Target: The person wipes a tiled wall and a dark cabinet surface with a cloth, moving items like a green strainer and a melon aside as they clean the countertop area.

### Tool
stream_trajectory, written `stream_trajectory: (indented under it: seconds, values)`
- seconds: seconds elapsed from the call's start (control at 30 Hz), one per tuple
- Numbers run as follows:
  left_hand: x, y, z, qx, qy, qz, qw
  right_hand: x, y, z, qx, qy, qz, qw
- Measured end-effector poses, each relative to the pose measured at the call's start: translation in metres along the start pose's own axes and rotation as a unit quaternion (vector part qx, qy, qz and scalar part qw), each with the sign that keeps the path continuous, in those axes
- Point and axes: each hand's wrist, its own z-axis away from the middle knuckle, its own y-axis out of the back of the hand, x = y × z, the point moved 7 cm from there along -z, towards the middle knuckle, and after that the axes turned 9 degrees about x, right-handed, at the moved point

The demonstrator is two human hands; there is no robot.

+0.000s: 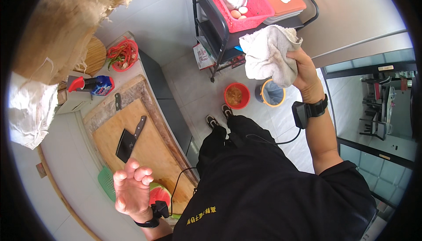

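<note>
My right hand (305,73) grips a crumpled, stained whitish cloth (272,54), raised in front of the black cart. My left hand (133,188) is held palm up with its fingers apart and loosely bent, and nothing is in it. It hovers over the counter side, near a cut watermelon (161,195), partly hidden by the hand and wrist device. A black-bladed cleaver (127,144) lies on the wooden cutting board (155,152). Another knife's dark handle (118,102) shows at the board's far end. Both wrists wear black straps with small devices and cables.
A red basket of chilies (122,54) and a blue cleaner bottle (103,85) stand on the counter. The cart (211,26) bears a pink basket (242,26) with eggs. A red bucket (237,96) and a lined bin (273,92) are on the floor. Torn packaging (66,26) hangs close at upper left.
</note>
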Motion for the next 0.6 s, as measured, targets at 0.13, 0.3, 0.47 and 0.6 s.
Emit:
stream_trajectory:
  seconds: [0.13, 0.3, 0.47, 0.6]
  values:
    - [0.003, 0.004, 0.006, -0.031, -0.004, 0.005, 1.000, 0.004, -0.011, 0.005, 0.007, 0.005, 0.011, 1.000]
    - [0.005, 0.009, 0.005, -0.023, -0.016, 0.024, 0.999, -0.009, -0.017, 0.011, 0.001, 0.010, 0.021, 1.000]
    - [0.016, 0.017, 0.021, -0.028, -0.047, 0.035, 0.998, -0.013, -0.055, 0.002, -0.023, -0.011, 0.035, 0.999]
    - [0.019, 0.015, 0.023, 0.000, -0.046, 0.024, 0.999, -0.052, -0.070, -0.002, -0.047, 0.018, 0.050, 0.998]
